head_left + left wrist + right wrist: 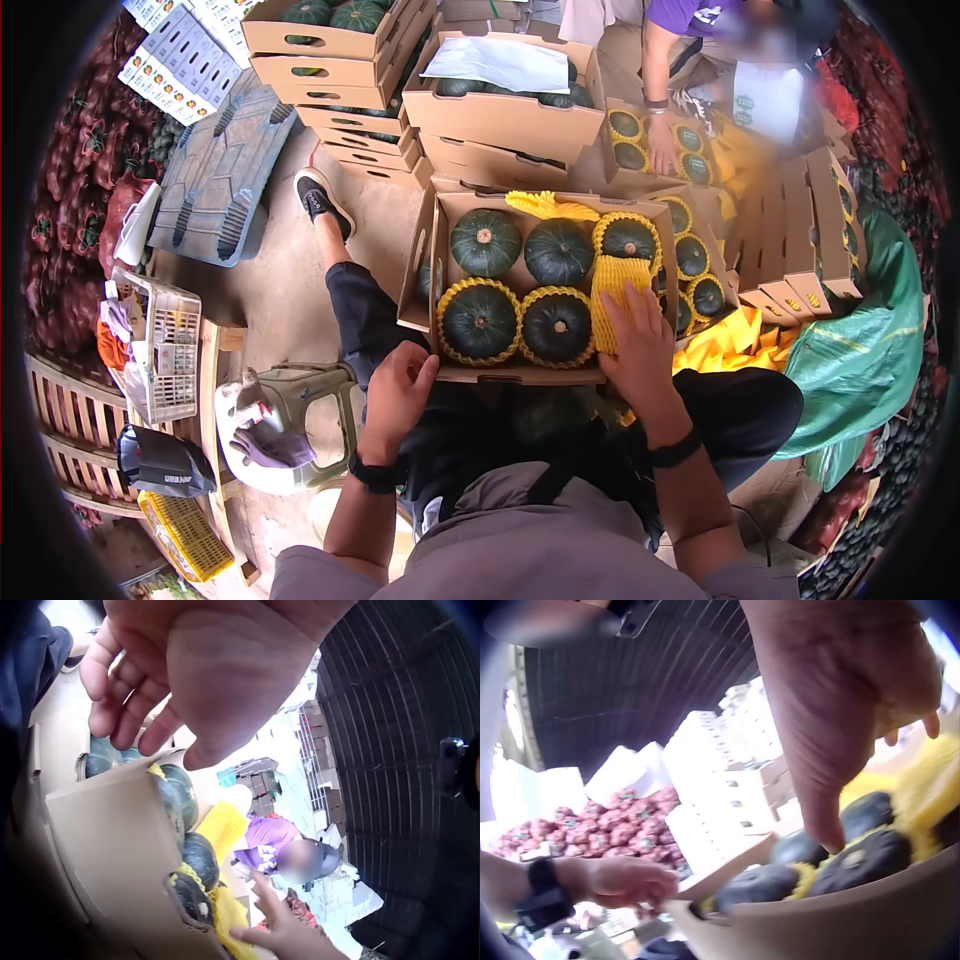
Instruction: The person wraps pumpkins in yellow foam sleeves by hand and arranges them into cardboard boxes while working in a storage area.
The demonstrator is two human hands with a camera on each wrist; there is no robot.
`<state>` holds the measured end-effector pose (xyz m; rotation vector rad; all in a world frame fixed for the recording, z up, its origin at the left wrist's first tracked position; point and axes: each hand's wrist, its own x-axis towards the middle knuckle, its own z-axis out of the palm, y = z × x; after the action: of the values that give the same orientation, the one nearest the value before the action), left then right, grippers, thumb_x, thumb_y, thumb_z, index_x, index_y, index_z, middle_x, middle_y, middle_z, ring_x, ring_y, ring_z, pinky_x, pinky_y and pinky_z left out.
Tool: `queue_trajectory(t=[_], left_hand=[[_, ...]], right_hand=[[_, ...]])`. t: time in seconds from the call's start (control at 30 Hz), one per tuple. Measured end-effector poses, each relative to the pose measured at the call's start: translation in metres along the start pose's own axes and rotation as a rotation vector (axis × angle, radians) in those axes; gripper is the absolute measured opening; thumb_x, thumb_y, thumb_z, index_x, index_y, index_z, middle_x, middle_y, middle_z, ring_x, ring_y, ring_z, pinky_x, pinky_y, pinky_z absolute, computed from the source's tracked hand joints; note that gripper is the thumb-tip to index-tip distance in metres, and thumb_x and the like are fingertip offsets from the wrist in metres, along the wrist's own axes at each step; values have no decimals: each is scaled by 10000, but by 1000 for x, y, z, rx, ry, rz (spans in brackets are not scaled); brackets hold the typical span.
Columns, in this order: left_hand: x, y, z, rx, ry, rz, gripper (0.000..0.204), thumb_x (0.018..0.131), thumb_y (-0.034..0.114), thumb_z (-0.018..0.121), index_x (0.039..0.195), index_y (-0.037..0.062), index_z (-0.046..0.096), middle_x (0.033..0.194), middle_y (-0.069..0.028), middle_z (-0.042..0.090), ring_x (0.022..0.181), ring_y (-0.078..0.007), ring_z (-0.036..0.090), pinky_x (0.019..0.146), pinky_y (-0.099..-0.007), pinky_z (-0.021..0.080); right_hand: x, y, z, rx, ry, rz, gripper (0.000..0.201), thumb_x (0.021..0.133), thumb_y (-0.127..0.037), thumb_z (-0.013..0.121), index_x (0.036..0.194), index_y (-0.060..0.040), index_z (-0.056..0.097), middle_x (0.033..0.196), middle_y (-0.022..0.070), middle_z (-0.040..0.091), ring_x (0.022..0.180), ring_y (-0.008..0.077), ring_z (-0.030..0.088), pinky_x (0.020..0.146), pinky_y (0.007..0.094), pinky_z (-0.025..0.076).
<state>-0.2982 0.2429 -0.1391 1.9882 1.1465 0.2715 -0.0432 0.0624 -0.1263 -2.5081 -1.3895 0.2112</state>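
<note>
A cardboard box of dark green squashes stands in front of me in the head view. Two squashes at its front left, including the corner squash, sit in yellow foam nets, as does the back right squash. Two others, such as the bare squash, have none. My right hand rests with extended fingers on a flattened yellow foam net at the front right. Beside the front left corner is my left hand, fingers loosely bent and holding nothing. Another foam net lies along the back edge.
Stacked boxes of squashes rise behind, and more boxes stand at right. Yellow foam nets lie beside a green sack. At left are a stool and a crate. Another person's hand reaches into a far box.
</note>
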Motion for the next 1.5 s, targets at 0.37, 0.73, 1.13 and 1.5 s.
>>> queue_trajectory(t=[0.37,0.73,1.13,1.5], left_hand=[[-25,102,28,-52,-435,633,304,740,294,752,877,81,584,724,-84,591,667,-299,605,597,-376,474],[-37,132,61,-678,-290,306,568,868,311,641,1270,-50,466,1093,-135,563,996,-235,540,920,-344,414],[-28,115,34,-292,-3,657,722,710,352,760,1296,38,478,1333,-182,387,1313,-313,287,1059,-485,229],[-23,56,36,-1216,-836,-14,410,797,357,694,862,-41,619,887,-116,647,835,-231,609,829,-367,459]], right_hand=[[-46,-38,-45,1127,-360,-89,277,754,-35,669,1018,-49,588,978,86,639,922,196,627,809,295,471],[-49,-52,9,1331,343,40,211,820,-64,569,995,-35,454,929,43,515,835,105,500,760,256,435],[-56,-6,5,1843,-431,-75,432,986,-274,416,1328,-10,426,1297,120,522,1149,220,535,961,367,413],[-38,-35,-19,1474,-576,-23,232,952,-269,522,1030,-57,573,976,42,592,1006,122,526,869,302,420]])
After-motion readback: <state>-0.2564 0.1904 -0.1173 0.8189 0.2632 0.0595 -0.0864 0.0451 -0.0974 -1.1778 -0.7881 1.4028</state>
